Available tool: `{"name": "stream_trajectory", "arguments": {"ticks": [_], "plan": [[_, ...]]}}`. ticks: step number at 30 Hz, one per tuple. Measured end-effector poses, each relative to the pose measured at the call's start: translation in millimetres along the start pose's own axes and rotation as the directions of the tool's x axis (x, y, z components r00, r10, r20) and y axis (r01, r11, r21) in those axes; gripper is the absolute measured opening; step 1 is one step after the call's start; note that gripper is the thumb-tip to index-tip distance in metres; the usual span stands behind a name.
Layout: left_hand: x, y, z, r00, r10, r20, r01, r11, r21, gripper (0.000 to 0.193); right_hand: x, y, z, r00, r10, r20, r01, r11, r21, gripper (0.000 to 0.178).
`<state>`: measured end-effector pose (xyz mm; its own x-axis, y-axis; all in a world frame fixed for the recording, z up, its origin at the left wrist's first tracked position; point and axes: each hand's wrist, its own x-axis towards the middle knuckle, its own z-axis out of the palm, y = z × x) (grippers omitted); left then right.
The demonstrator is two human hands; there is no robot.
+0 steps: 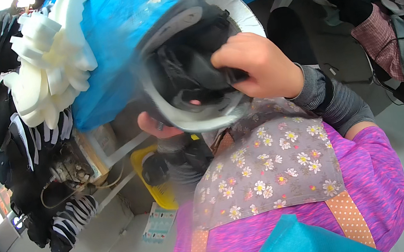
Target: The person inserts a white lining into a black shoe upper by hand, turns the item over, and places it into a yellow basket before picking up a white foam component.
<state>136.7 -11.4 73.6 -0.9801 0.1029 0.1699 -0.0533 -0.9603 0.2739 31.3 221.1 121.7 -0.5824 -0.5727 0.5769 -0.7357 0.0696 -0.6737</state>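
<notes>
A black-and-white cap (152, 89) is held up over my lap, its hollow dark inside facing me and a pale band round its edge. My right hand (261, 64) is closed, fingers pinching the black material at the cap's right side. At the lower left edge my left hand (158, 125), a ring on one finger, holds the cap from outside; most of its fingers are hidden behind the cap. A small pink spot, perhaps a fingertip, shows inside the cap. The left side of the cap is smeared by motion.
A blue-covered table (107, 51) lies ahead, with white foam pieces (52, 60) stacked at its left. Dark and striped caps (74, 216) hang in stacks at far left. A yellow basket (138, 164) stands below my left arm. Another person's checked clothing (379, 41) shows at right.
</notes>
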Motion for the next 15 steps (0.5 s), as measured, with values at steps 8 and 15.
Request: {"name": "stream_trajectory", "arguments": {"ticks": [8, 15], "plan": [[-13.3, 14.9, -13.7, 0.988, 0.155, 0.01, -0.154, 0.986, -0.071, 0.075, -11.8, 13.9, -19.6, 0.833, 0.42, -0.359, -0.311, 0.894, 0.324, 0.012], [-18.1, 13.5, -20.4, 0.992, -0.12, 0.034, 0.119, 0.992, 0.035, 0.08, -19.4, 55.1, -45.3, 0.759, 0.588, -0.28, -0.591, 0.802, 0.083, 0.017]]}}
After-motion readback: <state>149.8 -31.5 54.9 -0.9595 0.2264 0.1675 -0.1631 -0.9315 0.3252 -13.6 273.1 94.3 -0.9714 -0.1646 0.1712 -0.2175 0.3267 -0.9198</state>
